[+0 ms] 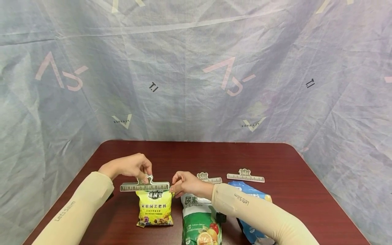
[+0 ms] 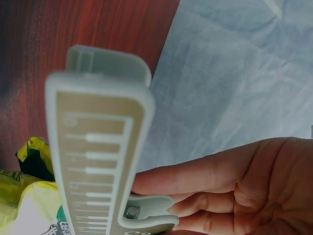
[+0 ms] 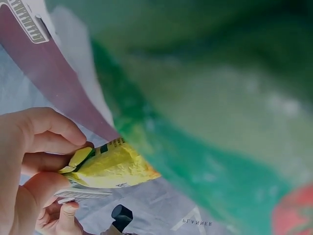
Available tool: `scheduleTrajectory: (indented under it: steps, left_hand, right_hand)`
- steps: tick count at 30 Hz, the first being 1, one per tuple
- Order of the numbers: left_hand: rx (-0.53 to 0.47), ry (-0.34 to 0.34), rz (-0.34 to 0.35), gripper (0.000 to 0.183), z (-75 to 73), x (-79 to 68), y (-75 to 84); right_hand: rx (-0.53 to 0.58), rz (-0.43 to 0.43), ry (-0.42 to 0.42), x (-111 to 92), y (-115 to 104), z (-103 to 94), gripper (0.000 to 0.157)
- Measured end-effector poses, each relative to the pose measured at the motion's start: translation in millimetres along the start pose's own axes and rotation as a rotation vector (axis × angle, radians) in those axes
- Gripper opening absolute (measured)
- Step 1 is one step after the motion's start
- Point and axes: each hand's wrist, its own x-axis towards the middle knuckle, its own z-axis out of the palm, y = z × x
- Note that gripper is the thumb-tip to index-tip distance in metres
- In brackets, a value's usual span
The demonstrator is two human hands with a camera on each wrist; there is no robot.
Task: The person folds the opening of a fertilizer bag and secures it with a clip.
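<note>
A yellow fertilizer bag point(image 1: 155, 209) stands upright on the table at the left. My left hand point(image 1: 134, 166) pinches the handle of a long sealing clip point(image 1: 128, 187) with piano-key markings, held across the bag's top edge. In the left wrist view the clip point(image 2: 93, 161) shows its two bars parted at the near end, with the yellow bag point(image 2: 34, 205) beside it. My right hand point(image 1: 191, 185) pinches the bag's top right corner between thumb and fingers; the right wrist view shows the yellow bag point(image 3: 112, 166) in that grip.
A green and white bag point(image 1: 199, 217) stands close to the right, under my right forearm. Beyond it a blue bag point(image 1: 254, 228) is partly covered by the sleeve. Two more clips, one point(image 1: 209, 178) partly hidden and one point(image 1: 245, 176) in full view, lie farther back on the table point(image 1: 183, 153).
</note>
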Motion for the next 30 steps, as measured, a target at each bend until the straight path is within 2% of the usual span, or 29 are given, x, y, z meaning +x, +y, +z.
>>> scheduleTrajectory:
  steps: [13,22,30]
  left_hand:
    - [0.024,0.002,-0.008,0.012,1.8,6.0,-0.5]
    - [-0.006,-0.004,-0.036,0.010,3.5,8.6,-0.5]
    - [-0.016,0.002,-0.032,0.009,3.8,11.1,1.3]
  right_hand:
    - [0.143,0.014,-0.054,-2,-2,-0.8,0.023]
    - [0.174,0.020,0.014,-4,-1,2.8,0.029]
    - [0.176,-0.013,0.086,-5,0,3.3,0.033]
